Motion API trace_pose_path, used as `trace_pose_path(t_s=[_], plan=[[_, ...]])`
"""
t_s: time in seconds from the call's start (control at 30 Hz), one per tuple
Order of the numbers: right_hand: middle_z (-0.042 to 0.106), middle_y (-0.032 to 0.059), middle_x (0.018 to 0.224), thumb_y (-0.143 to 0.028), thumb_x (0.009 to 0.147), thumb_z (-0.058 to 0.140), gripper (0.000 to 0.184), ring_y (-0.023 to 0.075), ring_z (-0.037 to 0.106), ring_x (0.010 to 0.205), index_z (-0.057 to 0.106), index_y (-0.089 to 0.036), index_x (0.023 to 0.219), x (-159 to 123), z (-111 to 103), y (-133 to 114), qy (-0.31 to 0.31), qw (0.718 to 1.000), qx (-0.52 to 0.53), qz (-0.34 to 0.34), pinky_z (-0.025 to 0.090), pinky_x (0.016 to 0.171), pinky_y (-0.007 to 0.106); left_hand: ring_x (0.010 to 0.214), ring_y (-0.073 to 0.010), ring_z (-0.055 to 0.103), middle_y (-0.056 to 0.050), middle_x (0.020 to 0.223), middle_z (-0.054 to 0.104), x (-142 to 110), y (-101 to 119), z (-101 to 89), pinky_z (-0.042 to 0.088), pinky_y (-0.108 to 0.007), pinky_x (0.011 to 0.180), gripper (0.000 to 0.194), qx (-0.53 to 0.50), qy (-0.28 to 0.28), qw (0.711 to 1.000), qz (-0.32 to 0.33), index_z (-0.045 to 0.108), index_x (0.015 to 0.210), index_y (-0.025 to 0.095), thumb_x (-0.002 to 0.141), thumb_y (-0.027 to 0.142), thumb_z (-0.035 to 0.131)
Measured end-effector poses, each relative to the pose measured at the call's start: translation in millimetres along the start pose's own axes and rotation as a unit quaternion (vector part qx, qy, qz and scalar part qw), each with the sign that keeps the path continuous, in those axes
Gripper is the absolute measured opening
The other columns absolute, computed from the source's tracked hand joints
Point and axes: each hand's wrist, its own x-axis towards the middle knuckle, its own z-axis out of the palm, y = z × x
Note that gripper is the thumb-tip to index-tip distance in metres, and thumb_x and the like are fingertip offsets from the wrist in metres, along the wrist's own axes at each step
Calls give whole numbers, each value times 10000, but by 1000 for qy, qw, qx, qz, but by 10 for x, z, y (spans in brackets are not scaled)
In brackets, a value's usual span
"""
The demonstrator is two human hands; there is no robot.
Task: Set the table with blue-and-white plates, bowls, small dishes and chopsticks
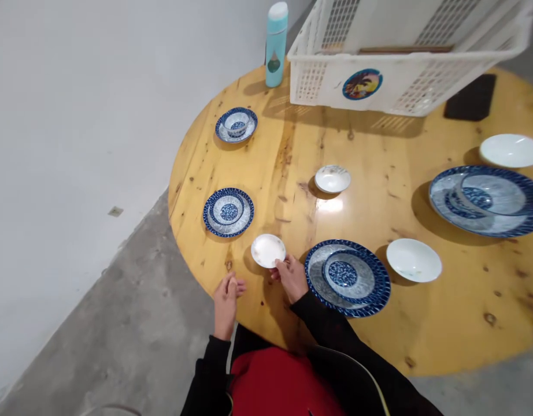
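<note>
A small white dish point(269, 251) is pinched at its right rim by my right hand point(292, 277), low over the table near its front edge. My left hand point(227, 294) hovers by the table edge, lower left of the dish, fingers loosely extended and holding nothing. Just beyond the dish, to the left, lies a small blue-patterned plate point(208, 218) with a smaller matching dish point(229, 213) on it. Right of my right hand is a larger blue-rimmed plate point(316, 271) bearing a matching bowl point(343, 274).
The round wooden table point(288, 202) also carries a white bowl point(332, 178), another white bowl point(414, 260), a third point(511, 151), a big blue plate point(442, 196) and a small plate set point(223, 133). At the back stand a blue bottle point(276, 52), a white crate point(318, 84) and a black flat object point(470, 101).
</note>
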Motion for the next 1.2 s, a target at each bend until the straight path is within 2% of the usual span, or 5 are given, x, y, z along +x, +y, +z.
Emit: trace_pose_path(t_s=[0.23,0.5,0.7,0.93,1.2], plan=[[661,5,536,-495,679,658,324,171,589,398,508,-232,796,-42,8,63,15,1000,-7,-5,443,381,258,827,-181,732,-168,1021,764,810,470,-3,541,-272,732,546,-64,14,998,1,624,1026,136,829,645,657],[688,30,584,-498,685,644,342,202,638,459,541,-214,844,29,99,85,78,996,-24,-29,482,427,291,760,-209,764,-97,802,730,1406,579,2,531,-261,652,478,-69,-44,997,-13,539,863,162,801,617,674],[667,19,563,-518,674,650,373,175,602,428,540,-204,843,1,313,97,133,991,-21,-18,434,396,256,721,-208,773,-61,754,721,1568,600,-96,529,-241,615,390,-53,-90,994,-26,506,874,172,825,518,680],[649,17,552,-537,662,663,381,179,591,439,523,-220,822,-2,550,102,151,988,-7,-10,438,418,271,707,-205,771,-46,726,714,1728,693,-211,523,-235,601,359,-29,-117,992,-26,497,866,183,837,502,659],[613,-23,534,-525,655,644,374,171,567,446,515,-232,847,-10,549,58,158,987,-14,-15,439,436,279,734,-184,751,-134,870,774,1692,721,-315,529,-249,637,436,-4,-153,987,-44,542,873,169,855,598,618]])
